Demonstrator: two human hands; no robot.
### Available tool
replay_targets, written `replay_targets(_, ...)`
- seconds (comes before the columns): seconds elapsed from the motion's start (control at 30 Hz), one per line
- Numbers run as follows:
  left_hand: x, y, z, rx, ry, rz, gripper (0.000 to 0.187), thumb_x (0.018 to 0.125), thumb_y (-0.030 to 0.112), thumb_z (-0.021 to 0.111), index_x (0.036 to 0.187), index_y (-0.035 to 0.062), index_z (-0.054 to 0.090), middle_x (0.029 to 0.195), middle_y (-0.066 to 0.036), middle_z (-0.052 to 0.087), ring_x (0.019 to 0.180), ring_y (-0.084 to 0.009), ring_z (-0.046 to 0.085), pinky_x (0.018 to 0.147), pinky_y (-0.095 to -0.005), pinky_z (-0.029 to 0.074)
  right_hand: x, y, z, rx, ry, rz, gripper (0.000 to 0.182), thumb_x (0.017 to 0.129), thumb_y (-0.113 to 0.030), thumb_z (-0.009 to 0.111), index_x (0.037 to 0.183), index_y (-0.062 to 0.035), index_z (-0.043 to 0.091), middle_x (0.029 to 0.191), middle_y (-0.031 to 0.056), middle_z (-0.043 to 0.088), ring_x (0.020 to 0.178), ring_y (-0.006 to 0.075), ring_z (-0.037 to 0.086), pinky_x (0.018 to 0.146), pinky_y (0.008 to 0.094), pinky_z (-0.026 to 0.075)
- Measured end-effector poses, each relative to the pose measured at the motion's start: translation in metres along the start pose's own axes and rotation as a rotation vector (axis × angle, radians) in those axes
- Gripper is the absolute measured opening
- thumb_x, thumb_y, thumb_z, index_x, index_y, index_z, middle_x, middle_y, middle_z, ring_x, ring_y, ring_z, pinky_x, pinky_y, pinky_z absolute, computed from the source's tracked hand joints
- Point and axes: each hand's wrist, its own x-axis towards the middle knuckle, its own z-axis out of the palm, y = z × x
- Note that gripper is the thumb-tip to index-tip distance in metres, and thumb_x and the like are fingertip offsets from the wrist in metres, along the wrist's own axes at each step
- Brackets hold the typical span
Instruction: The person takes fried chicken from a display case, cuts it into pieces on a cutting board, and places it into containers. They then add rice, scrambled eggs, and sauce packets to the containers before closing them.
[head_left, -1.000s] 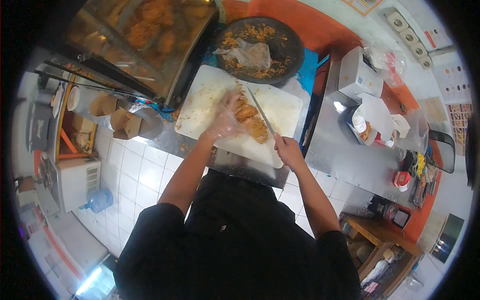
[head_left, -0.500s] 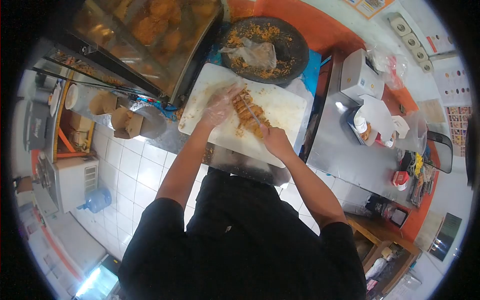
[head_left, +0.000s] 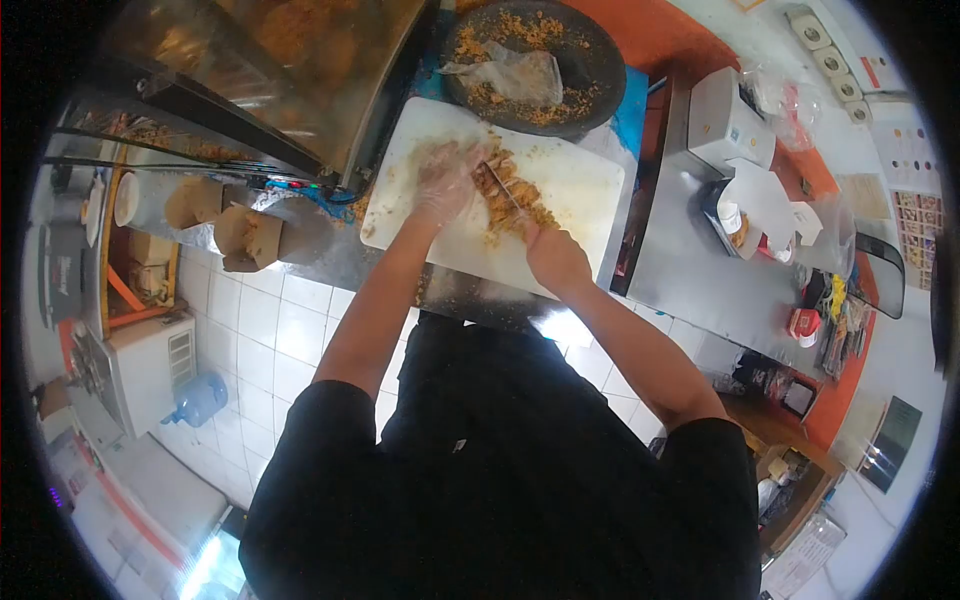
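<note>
On a white cutting board (head_left: 590, 190) lies a heap of cut pieces of breaded fried food (head_left: 510, 205), browned and crumbly. My right hand (head_left: 557, 260) is closed around the handle of a knife (head_left: 505, 190); its blade lies across the heap, pointing away from me and to the left. My left hand (head_left: 445, 183), in a clear plastic glove, is by the heap's left edge near the blade tip. Its fingers look somewhat spread, though blurred, and whether they touch the food is hard to see. Crumbs are scattered around the board.
Behind the board sits a dark round stone dish (head_left: 600, 75) with crumbs and a plastic bag (head_left: 520, 75). A glass-sided cabinet (head_left: 290, 70) stands at the left, with open cardboard boxes (head_left: 247, 238) below it. A steel counter (head_left: 670, 260) with a white machine (head_left: 728, 120) is on the right.
The view has shifted slightly. My left hand has drawn back a little from the food, its fingers less extended over it. The knife stays across the heap, which looks more broken up.
</note>
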Motion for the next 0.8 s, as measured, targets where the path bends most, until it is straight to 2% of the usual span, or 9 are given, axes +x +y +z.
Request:
replay_targets(0.1, 0.003, 0.0, 0.0, -0.028, -0.022, -0.071, 0.057, 0.088, 0.012, 0.052, 0.143, 0.0251, 0.052, 0.134, -0.017, 0.055, 0.133, -0.0313, 0.044, 0.117, -0.0505, 0.023, 0.003, 0.001, 0.002, -0.006, -0.002, 0.023, 0.067, 0.104, -0.048, 0.029, 0.088, 0.0032, 0.068, 0.09, 0.0295, 0.068, 0.086, 0.0462, 0.068, 0.079, 0.053, 0.055)
replay_targets(0.2, 0.012, -0.002, 0.008, 0.122, 0.028, -0.052, 0.052, 0.09, 0.015, 0.049, 0.14, 0.0254, 0.055, 0.133, -0.015, 0.057, 0.132, -0.0309, 0.046, 0.119, -0.0496, 0.018, 0.003, -0.009, 0.005, -0.004, 0.025, 0.066, 0.068, 0.104, -0.048, 0.029, 0.091, 0.0038, 0.069, 0.091, 0.0297, 0.068, 0.089, 0.0457, 0.068, 0.081, 0.0529, 0.055)
replay_targets(0.3, 0.017, 0.009, -0.024, -0.007, -0.174, -0.083, 0.039, 0.102, 0.027, 0.039, 0.137, 0.025, 0.058, 0.14, -0.012, 0.056, 0.137, -0.0298, 0.042, 0.118, -0.0467, 0.021, -0.001, -0.012, 0.005, 0.001, 0.038, 0.074, 0.067, 0.104, -0.049, 0.029, 0.094, 0.0037, 0.069, 0.094, 0.0292, 0.069, 0.092, 0.045, 0.068, 0.083, 0.0528, 0.054)
replay_targets(0.4, 0.023, 0.019, -0.043, 0.148, -0.211, -0.043, 0.045, 0.093, 0.022, 0.047, 0.136, 0.0239, 0.058, 0.127, -0.015, 0.061, 0.13, -0.0281, 0.048, 0.12, -0.0502, 0.016, -0.005, -0.014, 0.011, 0.065, 0.078, 0.064, 0.065, 0.104, -0.047, 0.03, 0.092, 0.004, 0.069, 0.095, 0.0292, 0.068, 0.092, 0.0453, 0.068, 0.082, 0.0529, 0.054)
replay_targets(0.53, 0.026, 0.006, -0.021, 0.261, -0.097, 0.049, 0.04, 0.091, 0.022, 0.051, 0.129, 0.0238, 0.062, 0.116, -0.016, 0.065, 0.122, -0.0305, 0.054, 0.113, -0.0531, 0.027, 0.015, -0.013, 0.021, 0.163, 0.07, 0.077, 0.059, 0.105, -0.041, 0.03, 0.096, 0.0035, 0.067, 0.101, 0.0276, 0.068, 0.095, 0.0452, 0.067, 0.083, 0.0535, 0.054)
replay_targets(0.6, 0.032, 0.003, -0.021, 0.19, -0.014, 0.067, 0.037, 0.091, 0.021, 0.052, 0.126, 0.0217, 0.064, 0.111, -0.016, 0.067, 0.118, -0.0335, 0.057, 0.108, -0.0542, 0.033, 0.027, -0.016, 0.038, -0.028, 0.138, -0.087, 0.053, 0.105, -0.038, 0.031, 0.101, 0.001, 0.066, 0.102, 0.0259, 0.068, 0.096, 0.0452, 0.066, 0.085, 0.0537, 0.053)
replay_targets(0.67, 0.033, 0.012, -0.034, 0.126, -0.13, -0.002, 0.038, 0.089, 0.02, 0.055, 0.126, 0.02, 0.064, 0.107, -0.016, 0.067, 0.114, -0.0356, 0.058, 0.104, -0.0539, 0.038, 0.006, -0.025, 0.016, -0.084, 0.111, -0.19, 0.039, 0.103, -0.032, 0.035, 0.104, -0.0044, 0.063, 0.102, 0.0244, 0.068, 0.099, 0.0435, 0.066, 0.084, 0.0539, 0.054)
replay_targets(0.73, 0.035, 0.005, -0.023, 0.012, -0.237, -0.096, 0.041, 0.087, 0.018, 0.056, 0.128, 0.0189, 0.062, 0.11, -0.017, 0.066, 0.113, -0.0375, 0.059, 0.1, -0.0498, 0.043, -0.014, -0.023, 0.018, -0.051, 0.24, -0.184, 0.041, 0.104, -0.031, 0.035, 0.102, -0.0044, 0.066, 0.095, 0.0214, 0.069, 0.093, 0.0389, 0.068, 0.078, 0.0515, 0.056)
replay_targets(0.8, 0.026, -0.013, 0.017, 0.096, 0.054, 0.037, 0.042, 0.089, 0.016, 0.053, 0.13, 0.0199, 0.061, 0.116, -0.019, 0.064, 0.113, -0.0378, 0.059, 0.1, -0.0493, 0.044, -0.006, -0.021, 0.021, -0.021, 0.261, -0.13, 0.043, 0.104, -0.032, 0.035, 0.102, -0.0035, 0.067, 0.09, 0.0202, 0.07, 0.09, 0.0369, 0.069, 0.076, 0.0514, 0.056)
